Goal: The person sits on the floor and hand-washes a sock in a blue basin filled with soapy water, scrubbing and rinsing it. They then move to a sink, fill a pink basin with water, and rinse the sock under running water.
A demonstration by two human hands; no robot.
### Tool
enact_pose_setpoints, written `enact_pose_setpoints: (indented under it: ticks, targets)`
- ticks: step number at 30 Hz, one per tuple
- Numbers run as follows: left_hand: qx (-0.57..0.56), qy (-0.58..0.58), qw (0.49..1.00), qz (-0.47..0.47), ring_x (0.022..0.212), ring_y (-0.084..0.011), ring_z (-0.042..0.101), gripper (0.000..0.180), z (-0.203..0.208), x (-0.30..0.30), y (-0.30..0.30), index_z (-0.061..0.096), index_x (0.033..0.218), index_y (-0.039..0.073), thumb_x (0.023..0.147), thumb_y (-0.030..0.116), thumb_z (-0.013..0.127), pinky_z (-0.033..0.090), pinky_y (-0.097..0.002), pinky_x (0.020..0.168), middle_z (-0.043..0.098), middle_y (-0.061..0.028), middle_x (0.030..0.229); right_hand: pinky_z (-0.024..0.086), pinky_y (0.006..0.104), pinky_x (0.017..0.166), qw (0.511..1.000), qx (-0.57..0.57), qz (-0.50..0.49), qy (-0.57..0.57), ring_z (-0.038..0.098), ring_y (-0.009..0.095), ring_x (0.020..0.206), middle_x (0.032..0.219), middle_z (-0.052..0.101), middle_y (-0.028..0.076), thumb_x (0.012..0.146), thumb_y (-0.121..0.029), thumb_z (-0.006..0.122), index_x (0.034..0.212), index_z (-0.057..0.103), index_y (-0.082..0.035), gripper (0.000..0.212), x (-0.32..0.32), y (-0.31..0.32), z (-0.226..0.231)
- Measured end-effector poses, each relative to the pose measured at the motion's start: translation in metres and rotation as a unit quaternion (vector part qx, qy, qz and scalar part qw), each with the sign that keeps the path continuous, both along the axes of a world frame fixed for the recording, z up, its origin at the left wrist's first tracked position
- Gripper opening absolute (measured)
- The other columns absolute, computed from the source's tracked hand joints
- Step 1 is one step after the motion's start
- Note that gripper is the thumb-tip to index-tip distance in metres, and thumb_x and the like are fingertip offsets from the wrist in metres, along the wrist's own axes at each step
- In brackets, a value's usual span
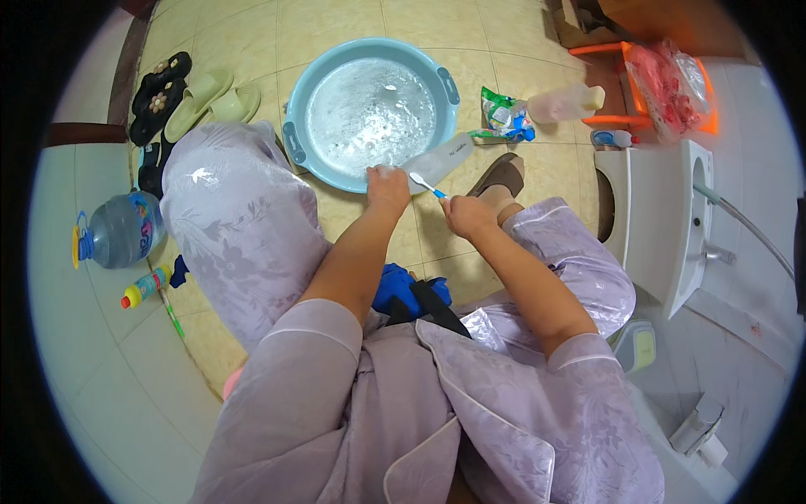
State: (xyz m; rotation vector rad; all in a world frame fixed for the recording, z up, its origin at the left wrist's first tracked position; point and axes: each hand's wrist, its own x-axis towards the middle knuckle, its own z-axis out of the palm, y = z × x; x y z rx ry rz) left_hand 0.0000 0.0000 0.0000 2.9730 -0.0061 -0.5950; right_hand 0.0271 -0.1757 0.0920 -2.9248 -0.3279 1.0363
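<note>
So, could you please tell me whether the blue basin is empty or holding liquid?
It is not empty: the blue basin holds glinting, sudsy liquid across its inside; how deep, I cannot tell.

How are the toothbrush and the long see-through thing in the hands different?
The toothbrush is a thin stick, while the see-through thing is much wider. The toothbrush is white and blue; the see-through thing is cloudy clear with dark printing. The right hand holds the toothbrush, and the left hand holds the see-through thing. Both are long, and each is held in a bare hand.
</note>
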Motion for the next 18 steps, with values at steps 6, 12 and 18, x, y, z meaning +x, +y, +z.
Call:
enact_pose_setpoints:
  ticks: [6,12,18]
  targets:
    - [-0.030,0.033,0.999,0.020,0.113,-0.0329,0.045,0.033,0.020,0.034,0.006,0.055,0.112,0.005,0.086,0.020,0.042,0.026,-0.0485,0.098,0.057,-0.0120,0.114,0.046,0.0467,0.078,1.000,-0.008,0.012,0.010,0.060,0.037,0.089,0.094,0.063,0.020,0.090,-0.040,0.034,0.088,0.064,-0.002,0.049,0.019,0.000,0.003]
    - [-0.050,0.030,0.998,0.028,0.110,-0.0306,0.049,0.030,0.014,0.019,0.007,0.059,0.106,0.005,0.084,0.019,0.045,0.029,-0.0473,0.096,0.060,-0.0116,0.109,0.046,0.0480,0.079,0.998,-0.012,-0.051,0.021,0.059,0.038,0.089,0.094,0.063,0.020,0.091,-0.039,0.033,0.091,0.062,-0.005,0.045,0.017,0.002,0.015]
    - [-0.043,0.041,0.998,0.035,0.109,-0.0304,0.049,0.030,0.028,0.019,0.007,0.058,0.107,0.005,0.084,0.018,0.044,0.031,-0.0463,0.094,0.060,-0.0117,0.107,0.046,0.0477,0.076,0.999,-0.037,-0.039,0.012,0.060,0.037,0.087,0.092,0.063,0.019,0.090,-0.041,0.034,0.090,0.063,-0.004,0.047,0.017,-0.003,0.021]
